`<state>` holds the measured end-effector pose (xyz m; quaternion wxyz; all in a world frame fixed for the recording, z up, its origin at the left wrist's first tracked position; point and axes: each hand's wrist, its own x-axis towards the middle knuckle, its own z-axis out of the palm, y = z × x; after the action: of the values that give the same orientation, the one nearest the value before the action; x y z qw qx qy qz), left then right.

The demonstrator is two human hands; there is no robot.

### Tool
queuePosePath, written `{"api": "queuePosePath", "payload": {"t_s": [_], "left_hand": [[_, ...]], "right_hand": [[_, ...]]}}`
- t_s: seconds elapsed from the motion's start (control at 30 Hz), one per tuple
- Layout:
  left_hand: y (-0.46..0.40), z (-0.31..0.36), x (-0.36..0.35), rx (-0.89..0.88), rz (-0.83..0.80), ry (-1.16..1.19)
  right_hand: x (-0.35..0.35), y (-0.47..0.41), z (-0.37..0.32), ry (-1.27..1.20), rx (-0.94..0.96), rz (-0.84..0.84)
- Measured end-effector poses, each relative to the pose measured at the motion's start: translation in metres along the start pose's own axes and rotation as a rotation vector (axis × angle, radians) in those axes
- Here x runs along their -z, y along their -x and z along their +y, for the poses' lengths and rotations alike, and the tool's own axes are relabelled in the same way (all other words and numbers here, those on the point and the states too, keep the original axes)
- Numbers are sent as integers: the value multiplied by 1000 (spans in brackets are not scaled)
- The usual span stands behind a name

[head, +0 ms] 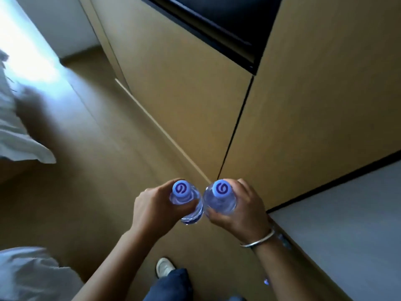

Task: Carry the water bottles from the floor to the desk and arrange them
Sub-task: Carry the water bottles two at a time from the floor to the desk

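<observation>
I hold two clear water bottles upright, side by side, above the wooden floor. My left hand (152,208) grips the left bottle (184,202) round its shoulder, under its pale blue cap. My right hand (243,208), with a silver bangle on the wrist, grips the right bottle (220,197) the same way. The two bottles nearly touch. A grey desk surface (347,224) lies at the lower right, just beside my right forearm.
Tall beige wooden cabinet panels (184,83) rise ahead, with a dark screen or recess (227,20) at the top. White bedding (19,131) hangs at the left. My shoe (165,267) and trouser leg stand on the wooden floor (76,170) below.
</observation>
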<state>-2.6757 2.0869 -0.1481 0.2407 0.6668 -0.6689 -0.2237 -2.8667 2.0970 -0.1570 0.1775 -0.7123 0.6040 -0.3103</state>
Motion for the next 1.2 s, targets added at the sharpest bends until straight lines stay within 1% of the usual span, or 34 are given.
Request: {"api": "queuePosePath", "payload": {"t_s": [0.13,0.27,0.4,0.63,0.87,1.07,1.2], "left_hand": [[-29,-43,54,62,50,-41],[-58,-89,104,182,163,-39],[-88,-123,131,283,242,-72],[-175,-163,153,380,262,-56],[-279,-186,165,504,357,47],[-348,-215,192,575,423,98],[-388,-249,218,610,438,116]], "right_hand": [[-44,-55,-52,-19,65,4],[-92,-111,-100,-58,128,-76],[-131,-158,-130,-97,186,-123],[-180,-260,-140,-131,258,-215],[-213,-393,-148,-82,407,-310],[-250,-478,-171,-81,501,-351],[-285,-526,-195,-98,518,-385]]}}
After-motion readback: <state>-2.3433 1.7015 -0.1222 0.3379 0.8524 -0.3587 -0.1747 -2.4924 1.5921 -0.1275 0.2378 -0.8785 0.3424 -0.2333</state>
